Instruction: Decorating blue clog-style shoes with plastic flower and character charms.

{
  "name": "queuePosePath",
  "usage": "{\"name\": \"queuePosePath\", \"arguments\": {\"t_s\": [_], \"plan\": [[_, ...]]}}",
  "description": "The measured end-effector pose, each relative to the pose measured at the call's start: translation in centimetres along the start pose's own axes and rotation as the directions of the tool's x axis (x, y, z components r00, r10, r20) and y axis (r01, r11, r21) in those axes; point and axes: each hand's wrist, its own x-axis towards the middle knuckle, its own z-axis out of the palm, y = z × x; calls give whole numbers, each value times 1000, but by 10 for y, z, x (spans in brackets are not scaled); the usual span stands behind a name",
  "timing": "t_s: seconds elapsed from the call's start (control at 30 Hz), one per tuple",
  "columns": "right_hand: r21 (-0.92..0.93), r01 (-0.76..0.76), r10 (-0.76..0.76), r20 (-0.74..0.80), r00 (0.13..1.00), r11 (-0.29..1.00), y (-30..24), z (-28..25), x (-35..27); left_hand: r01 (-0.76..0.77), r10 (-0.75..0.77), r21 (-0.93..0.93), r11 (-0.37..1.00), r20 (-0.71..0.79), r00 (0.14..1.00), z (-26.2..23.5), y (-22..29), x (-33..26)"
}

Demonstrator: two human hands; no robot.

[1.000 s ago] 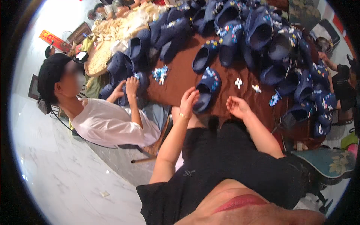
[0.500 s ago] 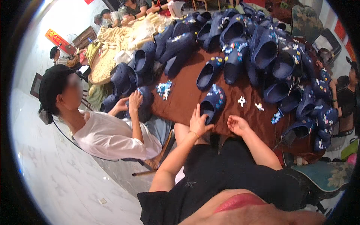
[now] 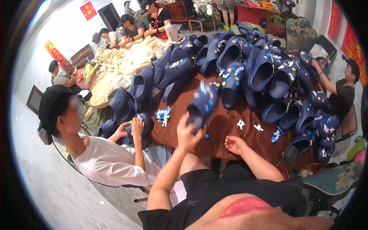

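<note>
My left hand (image 3: 186, 132) grips the heel end of a navy clog (image 3: 203, 102) with colourful charms on its toe. The clog is lifted over the brown cloth (image 3: 168, 134) and smeared by motion. Resting near the table's front edge, my right hand (image 3: 235, 145) has loosely bent fingers, and I see nothing in it. A small blue charm (image 3: 207, 136) lies between my hands. Two white charms (image 3: 240, 124) (image 3: 258, 128) and a blue-white charm cluster (image 3: 276, 135) lie farther right. A heap of blue and white charms (image 3: 163, 116) sits at the left.
Navy clogs (image 3: 262, 74) are piled across the table's far and right sides. At my left, a person in white (image 3: 111, 153) works on another clog (image 3: 142, 124). Pale corn cobs and kernels (image 3: 100, 94) lie behind. Another person (image 3: 341, 86) reaches toward the pile from the right.
My left hand has lifted the charmed clog and moved it leftward and away from me, toward the pile. The small blue charm now shows on the cloth. My right hand has barely moved.
</note>
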Motion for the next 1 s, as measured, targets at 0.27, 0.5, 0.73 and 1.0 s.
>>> {"name": "queuePosePath", "arguments": {"t_s": [0.27,0.5,0.73,1.0], "plan": [[-87,94,-95,-2,995,992,-5,13,-13,-67,119,269,961,-181,976,-9,25,153],[-46,92,-94,-44,995,995,-8,5,-20,-261,86,-298,918,-493,866,-84,131,214],[17,377,-376,122,918,926,-50,-14,-9,-301,385,-291,908,298,873,-3,98,102],[-143,676,-688,-236,686,723,-164,26,-37,172,151,-299,939,805,574,35,39,-91]]}}
